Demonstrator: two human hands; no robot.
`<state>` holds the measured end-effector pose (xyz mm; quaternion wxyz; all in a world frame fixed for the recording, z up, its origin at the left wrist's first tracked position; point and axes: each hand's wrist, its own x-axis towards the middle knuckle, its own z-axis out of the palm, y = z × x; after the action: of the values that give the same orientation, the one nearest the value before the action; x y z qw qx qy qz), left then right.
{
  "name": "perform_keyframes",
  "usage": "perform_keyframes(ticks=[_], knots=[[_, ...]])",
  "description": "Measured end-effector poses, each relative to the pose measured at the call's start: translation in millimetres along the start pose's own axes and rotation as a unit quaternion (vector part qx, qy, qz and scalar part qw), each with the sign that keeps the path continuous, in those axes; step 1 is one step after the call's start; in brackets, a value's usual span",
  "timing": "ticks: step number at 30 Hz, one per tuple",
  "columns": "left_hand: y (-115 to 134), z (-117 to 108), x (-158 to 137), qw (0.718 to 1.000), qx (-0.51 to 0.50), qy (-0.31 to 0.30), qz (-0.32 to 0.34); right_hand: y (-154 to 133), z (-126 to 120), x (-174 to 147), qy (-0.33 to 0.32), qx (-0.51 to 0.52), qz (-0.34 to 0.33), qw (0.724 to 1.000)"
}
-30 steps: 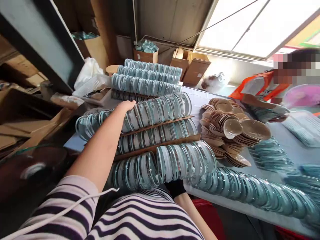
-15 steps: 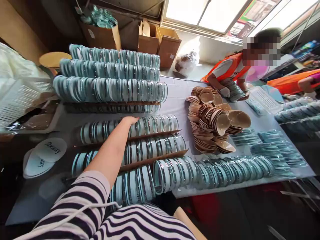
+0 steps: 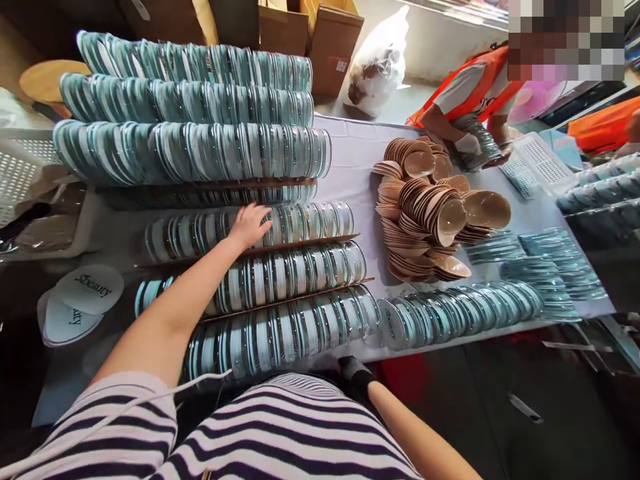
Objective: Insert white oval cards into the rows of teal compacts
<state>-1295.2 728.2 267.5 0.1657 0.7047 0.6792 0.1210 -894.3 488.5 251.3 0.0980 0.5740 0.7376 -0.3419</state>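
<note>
My left hand (image 3: 251, 225) lies on a long row of round clear plastic packs (image 3: 300, 223) with its fingers spread, holding nothing. Two more rows run nearer to me: a middle row (image 3: 295, 273) and a front row (image 3: 285, 333), with brown cardboard strips (image 3: 320, 243) between rows. My right hand (image 3: 354, 369), in a dark and grey glove, is low at the table's front edge by the front row. Its fingers are mostly hidden, so its grip cannot be made out. To the right, another row of packs (image 3: 465, 313) continues along the edge.
Brown oval cup-shaped pieces (image 3: 425, 200) are piled mid-table. Taller stacked rows of packs (image 3: 195, 153) stand at the back left. A white basket (image 3: 75, 247) and white oval cards (image 3: 90, 290) are at left. Across the table, a person in an orange vest (image 3: 465, 87) holds similar packs.
My left hand has shifted slightly, its fingers now visibly spread. The front row's two sections now meet in one line. My right glove has come into view, and the camera has tilted down.
</note>
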Motion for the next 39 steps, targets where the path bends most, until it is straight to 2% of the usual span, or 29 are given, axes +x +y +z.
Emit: perform_keyframes(ticks=[3,5,6,7,9,10,12,14,16,18,19,21,23,25,28,30,32,35,37,39], knots=[[14,-2,-75,0.995,-0.055,-0.025,0.076,37,-22,2,-0.146,0.063,-0.03,0.987],[23,7,-126,0.99,-0.064,-0.091,0.086,39,-56,28,-0.172,0.116,-0.074,0.975],[26,15,-147,0.987,-0.057,-0.127,0.08,29,-76,49,-0.138,0.13,-0.098,0.977],[30,23,-165,0.984,-0.044,-0.158,0.07,14,-97,75,-0.072,0.121,-0.123,0.982],[37,40,-188,0.982,-0.005,-0.183,0.033,-29,-131,132,0.063,0.04,-0.187,0.98],[40,47,-195,0.984,0.018,-0.177,0.01,-53,-143,159,0.108,-0.005,-0.219,0.97],[48,55,-201,0.988,0.059,-0.136,-0.034,-98,-156,201,0.124,-0.089,-0.253,0.955],[56,54,-204,0.993,0.078,-0.074,-0.056,-127,-160,224,0.078,-0.174,-0.252,0.949],[63,44,-208,0.996,0.077,0.005,-0.051,-138,-162,232,0.032,-0.251,-0.251,0.934],[69,29,-215,0.99,0.091,0.099,-0.04,-139,-168,230,0.052,-0.301,-0.296,0.905],[71,20,-219,0.983,0.107,0.143,-0.035,-140,-172,224,0.097,-0.316,-0.291,0.898],[74,-3,-228,0.964,0.15,0.217,-0.031,-145,-180,201,0.143,-0.328,-0.324,0.876],[75,-29,-239,0.945,0.183,0.268,-0.036,-157,-186,165,0.144,-0.33,-0.371,0.856],[74,-59,-253,0.939,0.198,0.279,-0.021,-171,-189,128,0.104,-0.323,-0.408,0.848],[66,-103,-291,0.953,0.197,0.232,0.008,-178,-195,91,0.029,-0.275,-0.45,0.849],[55,-130,-333,0.959,0.196,0.206,-0.01,-167,-200,85,-0.004,-0.232,-0.469,0.852],[40,-152,-383,0.957,0.199,0.204,-0.05,-153,-200,88,-0.009,-0.181,-0.466,0.866],[0,-178,-457,0.954,0.191,0.199,-0.121,-159,-175,93,-0.007,-0.093,-0.432,0.897],[-35,-194,-497,0.949,0.185,0.191,-0.168,-193,-137,80,-0.019,-0.039,-0.407,0.913],[-71,-210,-529,0.931,0.187,0.217,-0.224,-249,-89,54,-0.046,0.038,-0.399,0.915]])
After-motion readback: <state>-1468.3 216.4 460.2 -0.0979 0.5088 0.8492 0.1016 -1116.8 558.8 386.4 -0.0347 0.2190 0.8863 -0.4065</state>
